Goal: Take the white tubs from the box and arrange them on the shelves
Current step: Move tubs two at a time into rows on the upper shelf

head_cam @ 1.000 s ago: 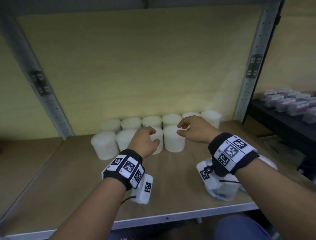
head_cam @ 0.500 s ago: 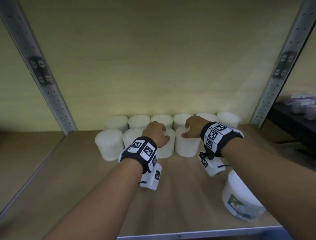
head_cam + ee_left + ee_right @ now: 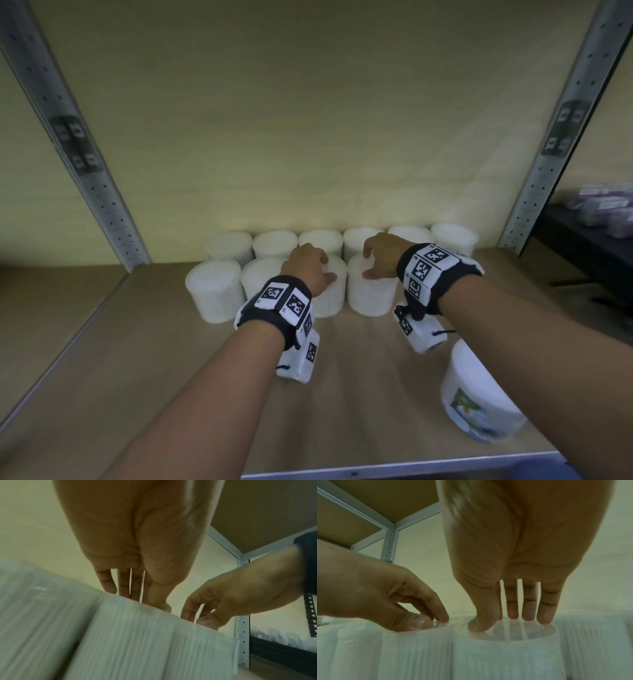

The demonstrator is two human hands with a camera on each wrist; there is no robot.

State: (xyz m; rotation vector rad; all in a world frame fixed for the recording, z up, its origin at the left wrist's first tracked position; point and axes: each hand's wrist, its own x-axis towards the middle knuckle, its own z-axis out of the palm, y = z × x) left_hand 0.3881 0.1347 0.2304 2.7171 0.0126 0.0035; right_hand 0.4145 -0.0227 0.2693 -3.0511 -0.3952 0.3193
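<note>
Two rows of white tubs stand at the back of the wooden shelf [image 3: 137, 377]. My left hand [image 3: 325, 267] rests its thumb and fingertips on top of the third front-row tub [image 3: 330, 301]; in the left wrist view its fingers [image 3: 123, 589] reach down to that tub's [image 3: 145, 635] rim. My right hand [image 3: 368, 262] rests on the neighbouring front-row tub [image 3: 370, 298]. In the right wrist view its straight fingers [image 3: 529, 612] and thumb touch the lid of this tub [image 3: 505, 655]. No tub is lifted.
A labelled white tub [image 3: 476, 394] lies tilted near the shelf's front right edge, under my right forearm. Perforated metal uprights [image 3: 78, 147] [image 3: 561, 137] frame the bay. A dark shelf with purple packs [image 3: 599, 205] is further right. Bare board lies in front of the rows.
Both hands have moved forward and come down onto the tops of the two front-row tubs. The view has come closer to the shelf.
</note>
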